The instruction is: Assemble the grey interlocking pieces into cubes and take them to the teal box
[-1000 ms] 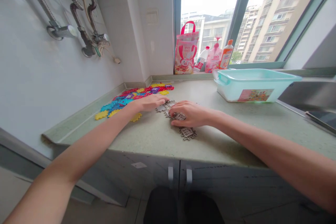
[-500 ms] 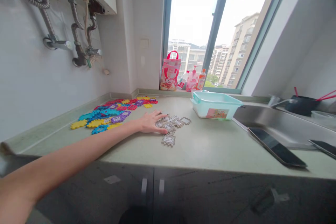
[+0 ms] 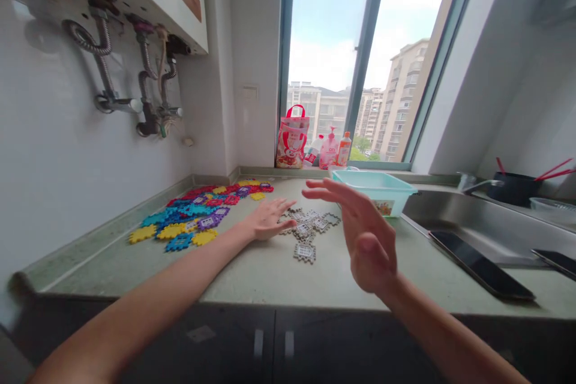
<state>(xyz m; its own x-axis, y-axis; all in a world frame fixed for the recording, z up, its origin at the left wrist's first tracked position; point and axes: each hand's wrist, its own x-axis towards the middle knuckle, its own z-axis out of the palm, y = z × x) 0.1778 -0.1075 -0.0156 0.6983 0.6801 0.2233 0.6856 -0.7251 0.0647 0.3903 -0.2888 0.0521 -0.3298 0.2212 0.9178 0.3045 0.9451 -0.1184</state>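
My left hand (image 3: 271, 219) lies low over the counter with its fingers apart, at the left edge of a cluster of grey interlocking plastic pieces (image 3: 305, 252). Whether it touches them I cannot tell. My right hand (image 3: 366, 234) is raised above the counter to the right of the grey pieces, fingers stretched out to the left, nothing in it. To the left lies a spread of colourful interlocking pieces (image 3: 179, 242) in blue, yellow, red and purple. Behind my right hand stands a translucent turquoise plastic tub (image 3: 398, 207), partly hidden by it.
A steel sink (image 3: 450, 210) with a tap is at the right. A dark phone (image 3: 481, 267) lies at its front rim, another dark slab (image 3: 555, 261) farther right. On the windowsill stand a pink bag (image 3: 292, 144) and several bottles (image 3: 330, 150). Pipes (image 3: 105, 66) hang on the left wall.
My right hand has come into view from the lower right and is now beside the grey pieces. My left hand stays at their left edge. The camera view has tilted up slightly.
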